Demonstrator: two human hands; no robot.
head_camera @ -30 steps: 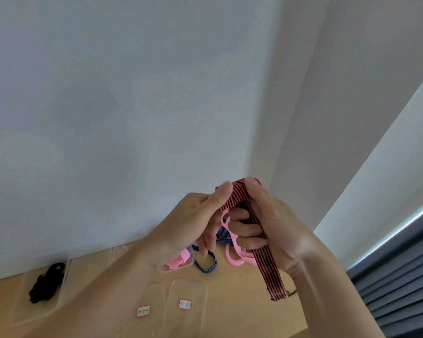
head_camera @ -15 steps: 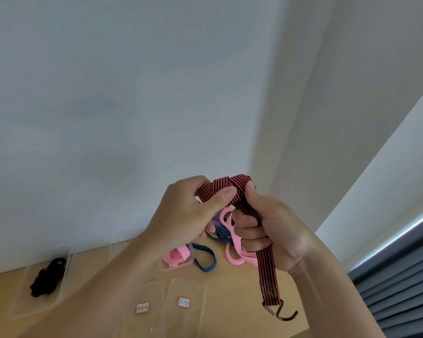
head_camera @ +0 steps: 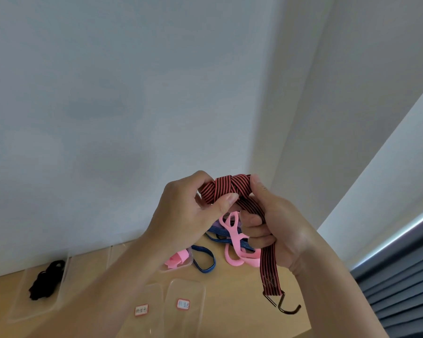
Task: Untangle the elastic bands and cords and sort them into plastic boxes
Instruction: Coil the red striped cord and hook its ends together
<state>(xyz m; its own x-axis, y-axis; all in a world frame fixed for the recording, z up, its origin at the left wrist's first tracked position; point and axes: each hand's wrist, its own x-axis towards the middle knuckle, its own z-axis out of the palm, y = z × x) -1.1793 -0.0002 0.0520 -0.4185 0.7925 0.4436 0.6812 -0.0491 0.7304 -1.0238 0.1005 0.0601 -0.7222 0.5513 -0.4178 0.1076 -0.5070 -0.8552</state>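
Right now I see both hands raised above the table (head_camera: 232, 284), sharing a knot in the red-and-black striped strap (head_camera: 230, 186). The left hand (head_camera: 188, 211) pinches the knot's left side between thumb and curled fingers. The right hand (head_camera: 279, 230) sets its thumb on the knot's right end, fingers wrapped round the strap's tail, which hangs to a metal hook (head_camera: 287, 307). Beneath them, pink bands (head_camera: 232, 240) and a blue band (head_camera: 204, 261) lie tangled on the table. At far left a black cord (head_camera: 47, 279) sits in a clear box (head_camera: 22, 306); two labelled boxes (head_camera: 200, 296) stand nearer.
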